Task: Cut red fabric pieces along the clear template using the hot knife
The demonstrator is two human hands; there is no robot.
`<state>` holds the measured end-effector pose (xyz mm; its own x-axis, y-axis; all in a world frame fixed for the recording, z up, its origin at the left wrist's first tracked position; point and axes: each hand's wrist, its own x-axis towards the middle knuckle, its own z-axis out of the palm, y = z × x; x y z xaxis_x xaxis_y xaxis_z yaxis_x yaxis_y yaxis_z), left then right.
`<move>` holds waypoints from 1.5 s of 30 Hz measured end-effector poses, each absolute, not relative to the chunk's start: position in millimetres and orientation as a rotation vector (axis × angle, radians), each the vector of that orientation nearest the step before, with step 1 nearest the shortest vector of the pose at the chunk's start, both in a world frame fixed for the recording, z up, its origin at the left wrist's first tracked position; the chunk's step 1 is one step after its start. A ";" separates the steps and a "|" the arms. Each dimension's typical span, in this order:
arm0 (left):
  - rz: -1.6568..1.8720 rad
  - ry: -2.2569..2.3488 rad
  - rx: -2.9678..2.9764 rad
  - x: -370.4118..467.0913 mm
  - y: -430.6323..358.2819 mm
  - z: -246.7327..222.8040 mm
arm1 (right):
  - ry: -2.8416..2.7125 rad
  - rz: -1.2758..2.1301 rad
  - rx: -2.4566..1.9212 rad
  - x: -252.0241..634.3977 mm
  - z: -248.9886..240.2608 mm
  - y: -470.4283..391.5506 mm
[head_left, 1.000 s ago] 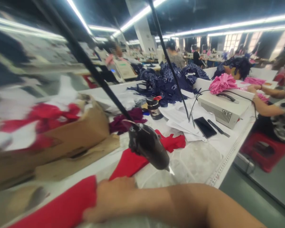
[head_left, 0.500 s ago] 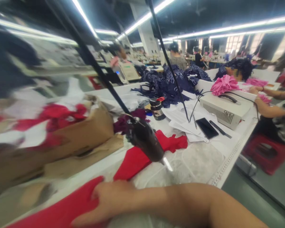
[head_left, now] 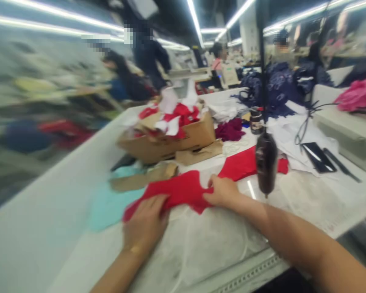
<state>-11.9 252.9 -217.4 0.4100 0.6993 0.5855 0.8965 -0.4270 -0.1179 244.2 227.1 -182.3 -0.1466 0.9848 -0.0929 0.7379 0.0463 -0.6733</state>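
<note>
A red fabric piece (head_left: 179,189) lies stretched across the white table, slightly blurred. My left hand (head_left: 148,219) rests flat on its left end, fingers together and extended over the cloth. At its right end, my right hand (head_left: 222,191) pinches the edge between thumb and fingers. Just beyond that hand lies a second red piece (head_left: 239,165), partly behind a hanging dark iron-like tool (head_left: 266,165). Light blue fabric (head_left: 112,203) sits to the left, beyond my left hand.
A cardboard box (head_left: 171,144) of red and white pieces stands behind. Maroon cloth (head_left: 230,130), a jar (head_left: 256,121), papers, a phone (head_left: 319,158) and a grey metal box (head_left: 347,134) lie at the right. Navy fabric is heaped farther back; people are in the background.
The view has swung left, bringing my left hand and the light blue fabric into sight. My right hand, earlier over the red cloth, now grips its right end.
</note>
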 end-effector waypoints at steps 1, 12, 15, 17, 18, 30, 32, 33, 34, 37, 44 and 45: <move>-0.627 -1.381 -2.238 -12.9 253.1 -217.9 | -1.948 0.819 -1.735 244.3 -180.7 226.0; -0.629 -1.120 -2.457 18.6 226.7 -212.6 | -1.970 0.597 -1.808 252.0 -147.4 209.6; -0.645 -1.074 -2.485 32.6 228.8 -212.9 | -1.988 0.510 -1.814 259.8 -137.3 200.5; -0.641 -1.117 -2.471 41.4 234.4 -214.9 | -2.001 0.457 -1.818 269.4 -134.4 192.6; -0.639 -1.143 -2.467 45.7 237.7 -215.9 | -2.003 0.432 -1.822 275.5 -134.8 188.6; -0.633 -1.311 -2.439 71.5 261.8 -215.1 | -2.007 -0.069 -1.576 369.6 -183.5 194.0; -0.646 -1.273 -2.459 73.8 257.7 -212.7 | -2.022 -0.156 -1.501 383.7 -192.0 199.6; -0.655 -1.247 -2.473 76.5 254.9 -211.1 | -2.017 -0.176 -1.489 390.0 -196.1 201.9; -0.664 -1.216 -2.489 80.6 251.8 -209.4 | -2.006 -0.182 -1.494 395.6 -200.1 203.8; -0.678 -1.108 -2.540 99.6 243.3 -204.9 | -1.975 -0.141 -1.590 408.1 -208.4 206.5; -0.487 -1.007 -2.562 150.5 254.7 -205.6 | -1.976 -0.145 -1.803 420.2 -208.0 205.9; -0.477 -1.014 -2.564 156.4 260.0 -206.3 | -1.966 -0.150 -1.828 422.0 -209.0 207.0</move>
<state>156.4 260.0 -206.3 0.6885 0.5875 0.4252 0.7022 -0.6867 -0.1882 422.0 207.0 -209.0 -0.0215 0.9198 0.3918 0.9686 0.1163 -0.2199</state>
